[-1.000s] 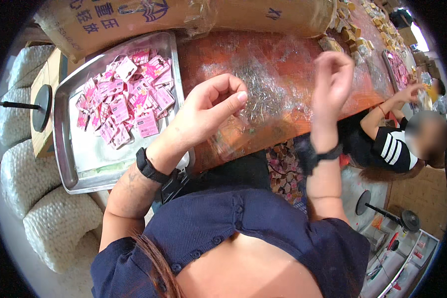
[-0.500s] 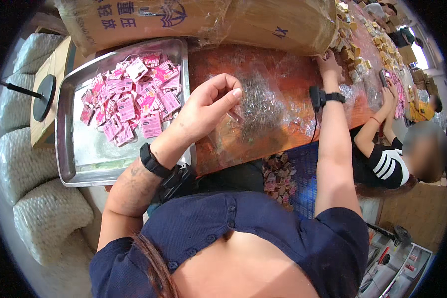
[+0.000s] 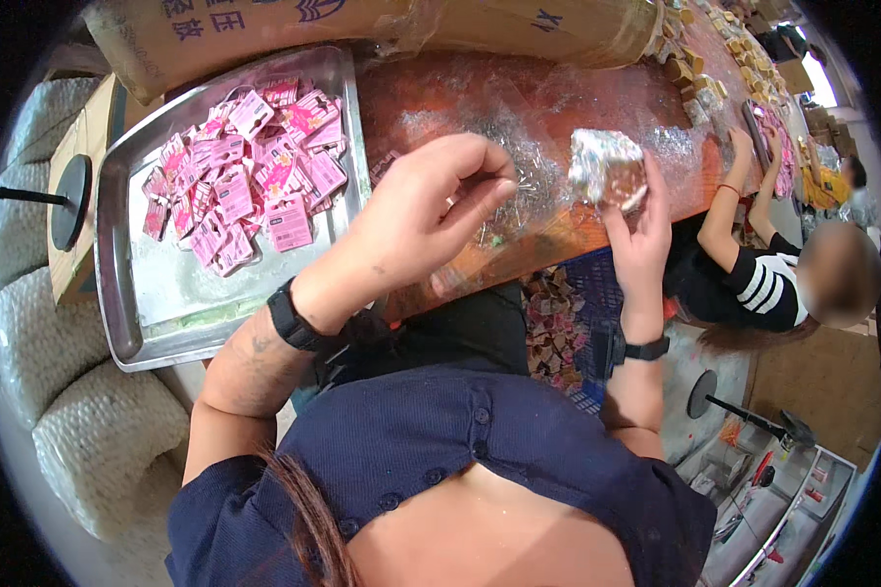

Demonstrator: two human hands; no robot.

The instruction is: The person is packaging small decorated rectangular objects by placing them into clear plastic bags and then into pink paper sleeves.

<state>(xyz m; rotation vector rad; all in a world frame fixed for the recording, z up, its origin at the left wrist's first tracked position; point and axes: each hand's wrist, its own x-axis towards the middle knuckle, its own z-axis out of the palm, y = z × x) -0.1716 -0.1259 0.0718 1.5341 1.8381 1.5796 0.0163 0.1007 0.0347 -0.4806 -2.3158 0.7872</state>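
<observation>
Raised over the table's front edge, my left hand [image 3: 436,205] is closed, thumb against the curled fingers. Whatever may be between them is too small to name. My right hand [image 3: 641,235] grips a small block wrapped in shiny clear film [image 3: 607,166], brown on one side, between thumb and fingers. The block is held up above the tabletop. Between the two hands lies a loose heap of thin metal pins [image 3: 531,181]. Left of my left hand, a metal tray [image 3: 181,308] carries a pile of pink printed cards [image 3: 233,191].
A large taped cardboard box [image 3: 382,22] lies along the table's far side. More small brown-gold blocks [image 3: 693,73] stand at the far right. Below the table edge is a blue basket [image 3: 597,293] beside several small pieces. A co-worker [image 3: 754,264] sits at the right, hands on the table.
My right hand has come back from the far right of the table and now holds the film-wrapped block. My left hand has shifted slightly right, still closed.
</observation>
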